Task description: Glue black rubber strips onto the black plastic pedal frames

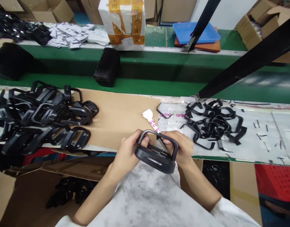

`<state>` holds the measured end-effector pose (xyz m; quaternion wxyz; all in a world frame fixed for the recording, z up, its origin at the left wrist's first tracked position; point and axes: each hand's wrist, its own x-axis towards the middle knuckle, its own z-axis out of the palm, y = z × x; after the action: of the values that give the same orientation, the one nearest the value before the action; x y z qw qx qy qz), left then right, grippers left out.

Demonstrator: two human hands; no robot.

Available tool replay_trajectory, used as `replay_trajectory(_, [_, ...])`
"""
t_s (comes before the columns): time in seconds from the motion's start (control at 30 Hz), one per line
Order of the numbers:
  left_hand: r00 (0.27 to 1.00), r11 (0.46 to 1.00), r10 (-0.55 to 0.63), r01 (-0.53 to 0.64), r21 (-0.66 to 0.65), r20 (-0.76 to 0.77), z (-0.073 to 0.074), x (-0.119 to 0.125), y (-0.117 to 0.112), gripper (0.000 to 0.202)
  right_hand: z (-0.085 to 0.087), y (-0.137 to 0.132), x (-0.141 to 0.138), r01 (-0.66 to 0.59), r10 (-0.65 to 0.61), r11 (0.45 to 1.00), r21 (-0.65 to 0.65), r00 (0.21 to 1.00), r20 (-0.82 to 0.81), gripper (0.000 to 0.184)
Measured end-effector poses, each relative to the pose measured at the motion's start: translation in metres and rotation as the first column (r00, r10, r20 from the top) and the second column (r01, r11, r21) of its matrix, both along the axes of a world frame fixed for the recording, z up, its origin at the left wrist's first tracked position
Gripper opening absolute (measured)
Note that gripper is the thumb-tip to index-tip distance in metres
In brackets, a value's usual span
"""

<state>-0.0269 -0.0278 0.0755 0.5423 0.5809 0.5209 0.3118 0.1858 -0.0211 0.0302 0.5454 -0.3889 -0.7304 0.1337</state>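
Observation:
Between my two hands is a black plastic frame (155, 160) with a looped handle and a slotted base, held in front of my chest. My left hand (130, 146) grips its left side, fingers closed around the edge. On the other side my right hand (181, 146) is closed on the frame near the loop. A tool with a white-wrapped, pink-lettered handle (148, 115) lies just beyond the frame; its dark lower end runs behind the loop, and I cannot tell whether the right fingers touch it. Thin black bent strips (211, 124) are heaped to the right.
Similar black frames (45, 113) are piled at left on the cardboard sheet (116, 110). A black mesh bin (108, 66) stands behind. A black post (241, 56) slants across the right. Farther back are a taped white box (128, 25) and a blue tray (199, 31).

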Motion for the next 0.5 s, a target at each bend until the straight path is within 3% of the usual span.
replay_trajectory(0.13, [0.981, 0.988, 0.004, 0.025, -0.153, 0.192, -0.013, 0.004, -0.004, 0.032, -0.008, -0.001, 0.001, -0.092, 0.088, 0.991, -0.098, 0.995, -0.038, 0.025])
replay_trajectory(0.2, [0.974, 0.982, -0.047, 0.085, -0.167, 0.22, -0.018, 0.001, -0.004, 0.028, -0.012, -0.002, 0.005, -0.13, 0.123, 0.978, -0.164, 0.991, -0.057, 0.029])
replay_trajectory(0.27, [0.96, 0.974, -0.147, 0.182, -0.132, 0.237, -0.023, -0.007, -0.001, 0.037, -0.017, -0.002, 0.012, -0.164, 0.154, 0.94, -0.3, 0.986, -0.057, 0.033])
replay_trajectory(0.33, [0.9, 0.933, -0.31, 0.35, -0.083, 0.307, -0.031, -0.019, 0.002, 0.065, -0.024, 0.0, 0.02, -0.201, 0.188, 0.863, -0.463, 0.979, -0.074, 0.032])
replay_trajectory(0.4, [0.781, 0.846, -0.438, 0.526, -0.09, 0.444, -0.049, -0.031, 0.001, 0.09, -0.034, 0.003, 0.025, -0.236, 0.197, 0.754, -0.613, 0.972, -0.132, 0.038])
replay_trajectory(0.47, [0.698, 0.774, -0.388, 0.601, -0.198, 0.601, -0.077, -0.04, -0.005, 0.103, -0.044, 0.003, 0.024, -0.265, 0.18, 0.646, -0.716, 0.964, -0.195, 0.049])
replay_trajectory(0.5, [0.698, 0.788, -0.259, 0.552, -0.271, 0.668, -0.092, -0.042, -0.01, 0.102, -0.048, 0.002, 0.02, -0.28, 0.17, 0.601, -0.749, 0.96, -0.223, 0.054])
